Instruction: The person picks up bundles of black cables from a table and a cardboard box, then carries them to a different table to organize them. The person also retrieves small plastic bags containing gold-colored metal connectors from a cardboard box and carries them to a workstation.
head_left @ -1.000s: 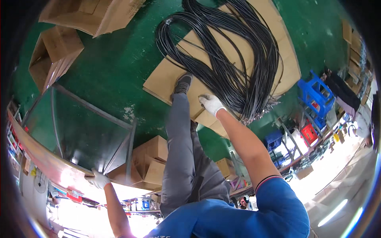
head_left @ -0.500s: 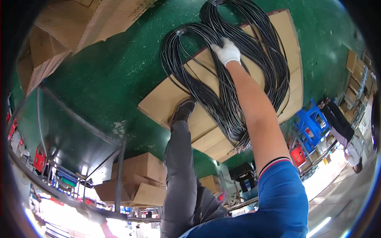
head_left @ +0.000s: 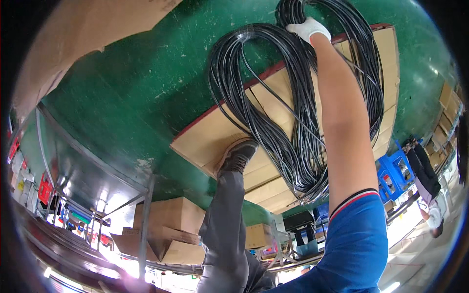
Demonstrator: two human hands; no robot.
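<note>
One green floor [head_left: 122, 97] stretches under it all, and on it lies a flat cardboard sheet [head_left: 195, 139], red along its far edge. Black cables [head_left: 303, 93] sprawl over the sheet in big loops, their tops spilling past that red edge. A grey trouser leg [head_left: 222, 229] leads up to a dark shoe [head_left: 239, 155] resting on the sheet, close beside the loop on the left. Smallest of all, the white-gloved right hand [head_left: 310, 30] touches the cables near the top of the farther loop, fingers bent over them; how tightly they close, I can't tell. Nor can I tell how the left hand stands.
</note>
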